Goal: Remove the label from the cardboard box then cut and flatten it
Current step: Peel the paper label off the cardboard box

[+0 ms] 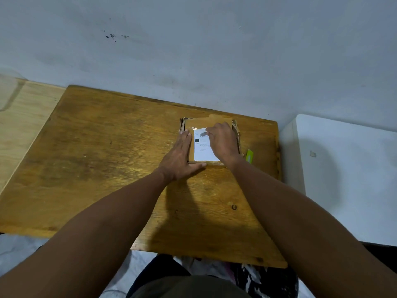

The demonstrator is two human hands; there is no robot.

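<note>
A small brown cardboard box [199, 122] sits near the far right of the wooden table [96, 147]. A white label [203, 152] with black print covers its top. My left hand [182, 157] lies flat against the box's left side, fingers along the edge and thumb along its near edge. My right hand [222, 140] rests on the top, its fingertips pinching the label's far edge, which curls up slightly. The right part of the label is hidden under that hand.
A yellow-green object [250, 155] lies just right of the box, partly hidden by my right wrist. A white cabinet [343, 168] stands to the right of the table. A pale wooden surface [23, 108] adjoins the table on the left. The wall is close behind.
</note>
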